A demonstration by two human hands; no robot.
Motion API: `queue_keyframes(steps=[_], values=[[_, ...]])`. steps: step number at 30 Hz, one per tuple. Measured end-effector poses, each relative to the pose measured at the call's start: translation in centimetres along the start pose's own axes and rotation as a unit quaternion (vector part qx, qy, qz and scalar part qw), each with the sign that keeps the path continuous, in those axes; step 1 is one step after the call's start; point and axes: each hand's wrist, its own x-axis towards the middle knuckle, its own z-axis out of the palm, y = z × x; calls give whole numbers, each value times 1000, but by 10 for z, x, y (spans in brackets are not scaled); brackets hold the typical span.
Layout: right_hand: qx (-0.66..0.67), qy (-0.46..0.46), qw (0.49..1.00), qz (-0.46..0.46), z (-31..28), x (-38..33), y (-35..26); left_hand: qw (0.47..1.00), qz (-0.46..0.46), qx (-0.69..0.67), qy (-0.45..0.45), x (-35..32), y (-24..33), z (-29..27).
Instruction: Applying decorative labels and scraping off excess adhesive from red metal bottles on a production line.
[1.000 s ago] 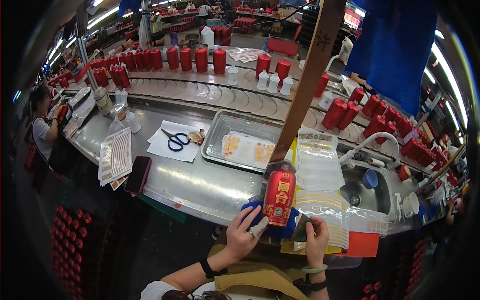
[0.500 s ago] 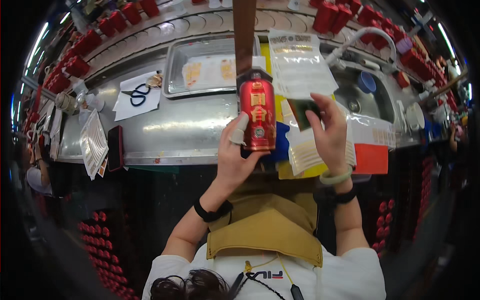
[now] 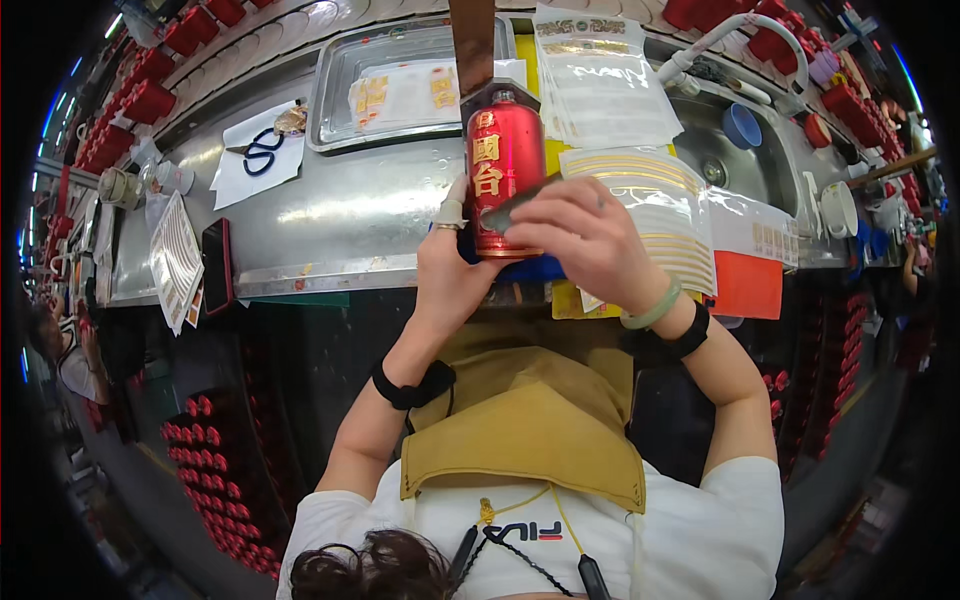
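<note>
A glossy red bottle (image 3: 522, 150) with raised gold characters lies against a dark rest at the bench's front edge, its neck away from me. My left hand (image 3: 448, 275) is closed round its lower left side, with a pale cover on one finger. In my right hand (image 3: 595, 245) is a thin, dark green flat piece (image 3: 512, 210), pinched with the fingers bent over it. It lies against the lower right front of the bottle, and the fingers hide part of it. Just right of this hand lie clear sheets with gold strips (image 3: 660, 200).
Scissors (image 3: 263, 155) lie on white paper at the left, near a phone (image 3: 217, 265) and a steel tray (image 3: 335, 125). A wooden post (image 3: 472, 45) rises beyond the bottle. To the right are a sink (image 3: 770, 175) with a blue bowl (image 3: 742, 125) and a red sheet (image 3: 748, 284).
My right hand has moved left with the dark flat piece, from beside the bottle onto its front. The bottle appears turned slightly, and the whole view has shifted a little.
</note>
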Motion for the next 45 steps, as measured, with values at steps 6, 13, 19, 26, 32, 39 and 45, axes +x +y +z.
queue_keyframes(steps=[6,13,19,26,32,39,45], values=[[29,-20,999,35,-18,10,8,992,70,96,49,-4,-1,-5],[53,-77,992,-87,0,26,7,1000,-7,-7,10,7,-13,2],[-153,53,987,-10,1,60,91,999,-22,36,9,2,-4,3],[132,-36,989,47,-17,8,12,987,87,134,-11,6,-16,-4],[143,30,942,303,-50,-38,34,987,112,107,32,9,17,-1],[-125,-120,858,483,-157,-184,166,997,26,51,-42,6,0,-3],[-193,-203,788,548,-224,-264,233,999,16,34,-22,7,2,3]])
